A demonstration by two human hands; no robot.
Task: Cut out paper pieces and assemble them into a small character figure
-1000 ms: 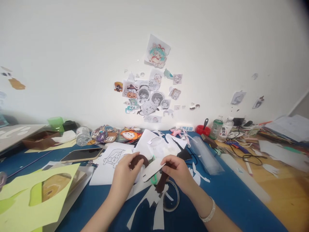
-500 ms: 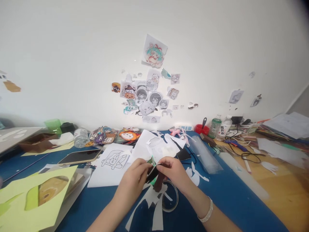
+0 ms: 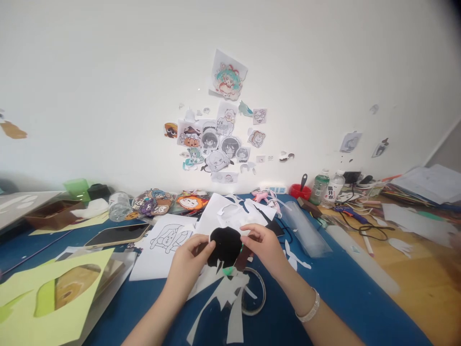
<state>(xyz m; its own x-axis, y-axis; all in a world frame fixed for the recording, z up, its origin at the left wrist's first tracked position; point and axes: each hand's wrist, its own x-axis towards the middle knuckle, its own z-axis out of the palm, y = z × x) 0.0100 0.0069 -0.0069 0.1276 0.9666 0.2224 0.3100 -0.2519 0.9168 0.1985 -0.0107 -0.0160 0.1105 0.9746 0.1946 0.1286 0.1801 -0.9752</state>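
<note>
A black cut-out piece (image 3: 225,245) with brown parts at its sides is held up above the blue mat (image 3: 151,298). My left hand (image 3: 194,253) pinches its left edge between thumb and fingers. At the right edge, my right hand (image 3: 261,247) grips it with thumb and forefinger. Just below hang or lie white paper scraps (image 3: 236,315) and a small green piece (image 3: 228,271); whether they touch the black piece is unclear. A tape roll (image 3: 264,298) lies beside the scraps, partly covered by them.
On the left are yellow paper with a cut-out hole (image 3: 86,307), a phone (image 3: 117,234) and a line drawing (image 3: 169,238). A clear plastic sheet (image 3: 306,230), bottles (image 3: 320,186), a red bowl (image 3: 300,191) and a blue glue gun (image 3: 351,214) stand or lie at the right.
The black piece has been opened out and tilted so its broad dark face shows. My left hand has moved left, my right hand slightly right and up. The view has shifted slightly.
</note>
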